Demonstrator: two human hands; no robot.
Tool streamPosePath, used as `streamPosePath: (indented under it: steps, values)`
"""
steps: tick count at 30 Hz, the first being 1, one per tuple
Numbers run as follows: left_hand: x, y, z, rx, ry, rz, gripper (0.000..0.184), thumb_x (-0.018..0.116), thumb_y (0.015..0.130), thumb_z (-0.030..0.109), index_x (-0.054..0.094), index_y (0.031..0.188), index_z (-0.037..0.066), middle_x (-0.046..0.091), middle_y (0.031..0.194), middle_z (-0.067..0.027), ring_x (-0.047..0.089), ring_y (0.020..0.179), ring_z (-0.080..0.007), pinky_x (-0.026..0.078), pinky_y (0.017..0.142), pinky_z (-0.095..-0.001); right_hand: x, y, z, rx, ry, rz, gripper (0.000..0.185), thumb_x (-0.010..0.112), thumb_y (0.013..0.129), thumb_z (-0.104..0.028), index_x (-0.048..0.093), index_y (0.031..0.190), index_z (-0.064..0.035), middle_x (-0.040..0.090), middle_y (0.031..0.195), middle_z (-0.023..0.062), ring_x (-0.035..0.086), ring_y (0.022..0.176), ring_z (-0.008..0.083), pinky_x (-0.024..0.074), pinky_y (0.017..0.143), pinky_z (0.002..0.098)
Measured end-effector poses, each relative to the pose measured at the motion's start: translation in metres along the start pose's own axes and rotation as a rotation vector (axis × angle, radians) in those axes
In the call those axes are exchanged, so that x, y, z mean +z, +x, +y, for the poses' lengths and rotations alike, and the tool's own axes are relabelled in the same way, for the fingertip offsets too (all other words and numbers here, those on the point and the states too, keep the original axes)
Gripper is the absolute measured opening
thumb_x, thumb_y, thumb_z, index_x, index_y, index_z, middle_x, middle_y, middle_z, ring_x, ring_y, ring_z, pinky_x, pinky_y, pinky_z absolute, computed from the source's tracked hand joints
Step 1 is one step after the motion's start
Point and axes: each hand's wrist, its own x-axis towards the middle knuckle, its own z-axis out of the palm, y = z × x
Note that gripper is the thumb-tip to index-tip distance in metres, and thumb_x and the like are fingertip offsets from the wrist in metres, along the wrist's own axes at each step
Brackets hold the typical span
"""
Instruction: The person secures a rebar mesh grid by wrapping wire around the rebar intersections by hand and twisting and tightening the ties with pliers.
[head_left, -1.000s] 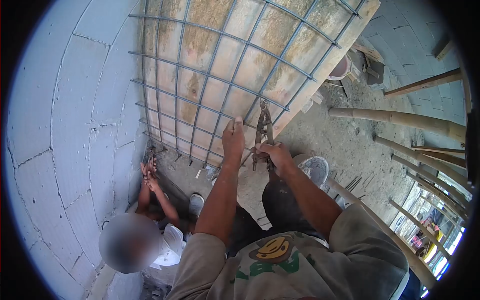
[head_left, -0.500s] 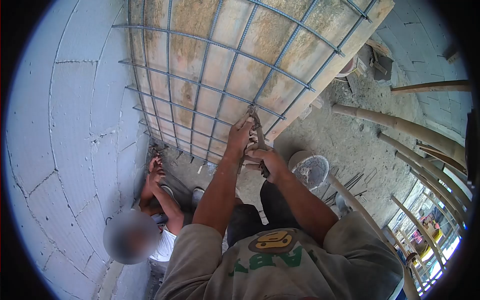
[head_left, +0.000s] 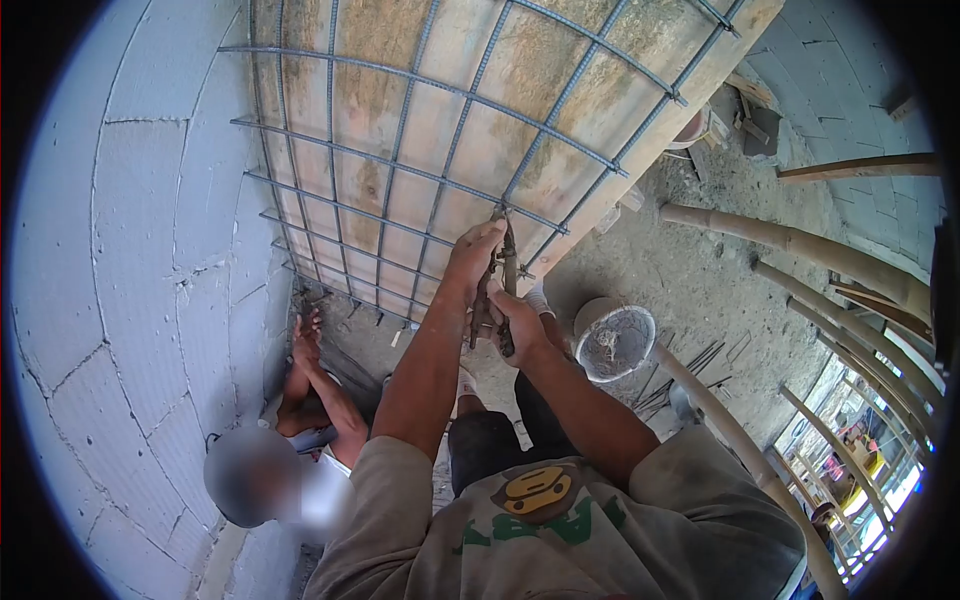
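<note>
Left hand: narrow, fingers curled in beside the head of the pincers, thumb up by the tip; we can't tell whether it pinches the tool, a bar or something thin between.
Right hand: holding, wrapped on the pincers' handles, just below the left hand.
Pincers: dark, dirty, tip pointing away from the body; we see the tip right at a bar crossing near the grid's lower right corner, contact unclear.
Rebar grid: ribbed bars crossing in squares over the board, left ends sticking out past its edge.
Board: pale wood with brown stains, behind the grid.
Block wall: grey, left side, joints visible.
Co-worker: seated low by the wall, both hands raised close together; we can't make out anything in them.
Bucket: on the floor right of the right hand, grey residue inside.
Thin rods: loose bunch on the floor, beside the bucket.
Poles: several, slanting across the right side.
Shirt: grey, yellow cartoon print and green letters facing us.
</note>
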Motion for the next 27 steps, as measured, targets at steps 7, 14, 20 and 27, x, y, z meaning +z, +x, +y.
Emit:
streamPosePath:
  steps: [7,14,20,27]
  values:
    - [0.004,0.0,0.001,-0.176,-0.368,-0.269,0.049,0.062,0.087,0.043,0.058,0.108,0.0,0.065,0.089,-0.0113,0.065,0.079,-0.0191,0.054,0.07,-0.031,-0.007,-0.005,0.011,-0.019,0.493,-0.381,0.045,0.051,0.093,-0.042,0.048,0.066,-0.0061,0.062,0.096,0.0166,0.065,0.081,0.032,0.0529,0.08,0.0458]
    - [0.001,0.013,-0.001,-0.114,0.162,-0.118,0.04,0.064,0.084,0.041,0.061,0.092,0.003,0.064,0.074,-0.0085,0.064,0.061,-0.0212,0.053,0.063,-0.0323,-0.007,-0.022,0.014,0.064,-0.113,0.055,0.041,0.059,0.087,-0.046,0.054,0.092,-0.0056,0.059,0.089,0.011,0.063,0.083,0.0256,0.0495,0.083,0.043]
    - [0.028,0.005,0.008,0.009,1.123,0.295,0.068,0.054,0.08,0.063,0.059,0.097,-0.002,0.067,0.086,-0.0194,0.067,0.081,-0.0357,0.051,0.076,-0.0435,0.02,-0.027,0.024,-0.126,-0.347,0.221,0.025,0.061,0.082,-0.023,0.055,0.093,-0.0017,0.054,0.079,0.0037,0.05,0.063,0.011,0.0388,0.049,0.0269]
    - [0.034,-0.014,0.028,0.098,1.346,0.32,0.079,0.051,0.076,0.073,0.06,0.096,-0.003,0.067,0.087,-0.0195,0.066,0.085,-0.0363,0.05,0.077,-0.0427,0.025,-0.008,0.029,-0.089,-0.101,0.203,0.013,0.06,0.079,-0.013,0.055,0.083,-0.0018,0.053,0.065,0.005,0.052,0.049,0.015,0.0392,0.042,0.03]
